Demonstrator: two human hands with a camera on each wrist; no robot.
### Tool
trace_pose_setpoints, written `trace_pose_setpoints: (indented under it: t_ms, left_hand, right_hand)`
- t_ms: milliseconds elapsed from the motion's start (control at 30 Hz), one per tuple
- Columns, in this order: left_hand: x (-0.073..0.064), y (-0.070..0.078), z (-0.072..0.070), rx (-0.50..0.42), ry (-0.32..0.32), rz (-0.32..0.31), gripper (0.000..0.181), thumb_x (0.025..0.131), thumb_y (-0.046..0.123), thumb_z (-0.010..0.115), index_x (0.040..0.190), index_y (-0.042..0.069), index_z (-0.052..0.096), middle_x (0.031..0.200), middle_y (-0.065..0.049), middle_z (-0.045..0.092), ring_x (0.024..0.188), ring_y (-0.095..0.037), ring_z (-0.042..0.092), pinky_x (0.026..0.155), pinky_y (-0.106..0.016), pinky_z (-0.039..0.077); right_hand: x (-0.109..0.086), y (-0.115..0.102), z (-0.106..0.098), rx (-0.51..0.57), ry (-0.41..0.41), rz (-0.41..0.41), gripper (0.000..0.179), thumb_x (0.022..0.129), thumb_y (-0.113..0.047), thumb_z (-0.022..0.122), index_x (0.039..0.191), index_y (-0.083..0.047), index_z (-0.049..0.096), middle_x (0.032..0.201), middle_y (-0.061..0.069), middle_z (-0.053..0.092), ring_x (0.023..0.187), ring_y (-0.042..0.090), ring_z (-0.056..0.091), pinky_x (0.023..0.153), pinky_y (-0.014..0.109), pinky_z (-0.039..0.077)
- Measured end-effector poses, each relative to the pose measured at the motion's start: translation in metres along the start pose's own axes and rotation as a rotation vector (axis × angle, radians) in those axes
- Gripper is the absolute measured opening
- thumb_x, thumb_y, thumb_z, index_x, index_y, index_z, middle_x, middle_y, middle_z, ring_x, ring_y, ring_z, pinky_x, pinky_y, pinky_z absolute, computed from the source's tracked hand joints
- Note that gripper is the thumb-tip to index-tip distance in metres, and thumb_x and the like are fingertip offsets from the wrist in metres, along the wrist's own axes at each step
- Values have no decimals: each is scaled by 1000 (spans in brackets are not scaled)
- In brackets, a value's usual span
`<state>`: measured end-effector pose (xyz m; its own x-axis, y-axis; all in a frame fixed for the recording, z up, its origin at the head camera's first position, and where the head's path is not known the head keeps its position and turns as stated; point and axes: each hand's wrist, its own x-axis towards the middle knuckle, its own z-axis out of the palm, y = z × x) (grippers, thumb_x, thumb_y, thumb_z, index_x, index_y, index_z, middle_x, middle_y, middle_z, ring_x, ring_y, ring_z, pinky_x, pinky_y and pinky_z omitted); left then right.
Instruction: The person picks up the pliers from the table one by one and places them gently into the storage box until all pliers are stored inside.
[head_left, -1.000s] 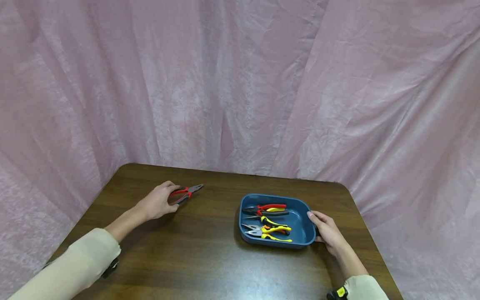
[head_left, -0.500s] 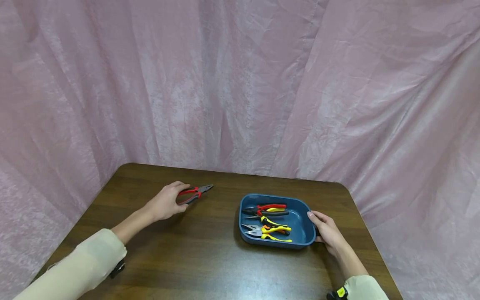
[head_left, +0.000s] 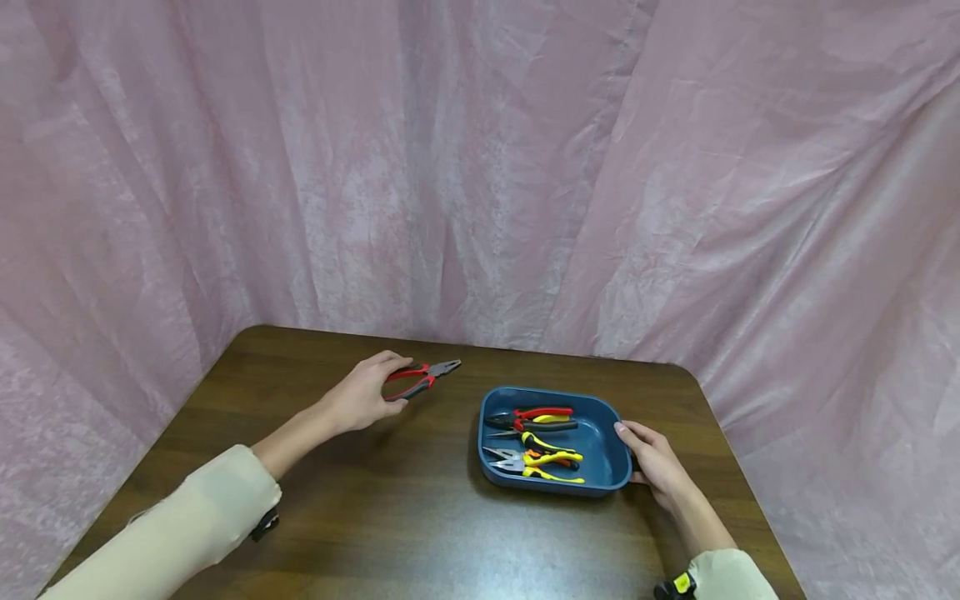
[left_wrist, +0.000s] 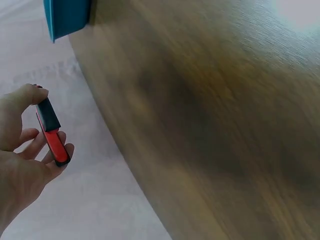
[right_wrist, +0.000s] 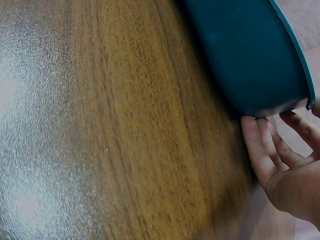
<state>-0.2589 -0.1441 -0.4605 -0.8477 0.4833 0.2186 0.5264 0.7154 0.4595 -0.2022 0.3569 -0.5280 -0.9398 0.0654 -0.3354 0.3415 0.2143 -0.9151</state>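
My left hand (head_left: pixel 363 393) holds a pair of combination pliers (head_left: pixel 422 377) by its red and black handles, thumb on one handle and fingers on the other. The metal nose points right, and the pliers are off the table. In the left wrist view only the ends of the handles (left_wrist: pixel 52 137) show; the nose is hidden. My right hand (head_left: pixel 657 463) grips the right end of a blue tray (head_left: pixel 603 450), thumb at the rim and fingers against the outer wall (right_wrist: pixel 250 60). Inside the tray lie red-and-black pliers (head_left: pixel 528 419) and several yellow-and-black pliers (head_left: pixel 536 461).
The tray stands on a dark brown wooden table (head_left: pixel 420 508), right of centre. Behind the table's far edge hangs a pink curtain (head_left: pixel 450 183), which also runs down both sides. Light glares off the tabletop near the front.
My left hand has carried the pliers to the right and slightly farther back, nearer the tray. The right hand, the tray and the tools in it have stayed where they were.
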Motion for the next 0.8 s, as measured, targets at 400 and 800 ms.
trace_pose_setpoints:
  t_ms: [400,800]
  left_hand:
    - [22,23,13,-35,10,74,70,81,22,81,141,1,52,131,-5,54,114,-25,59,90,-37,51]
    - [38,46,26,-34,-6,118,69,81,25,81,141,5,53,130,-2,54,115,-22,59,93,-35,50]
  right_hand:
    - [2,-1,1,1,-5,0,67,96,-53,58,143,-7,47,138,18,51,101,23,61,75,44,58]
    - [1,-1,1,-10,-4,-9,71,94,-56,58,145,-8,47,139,17,50,103,24,60,75,43,58]
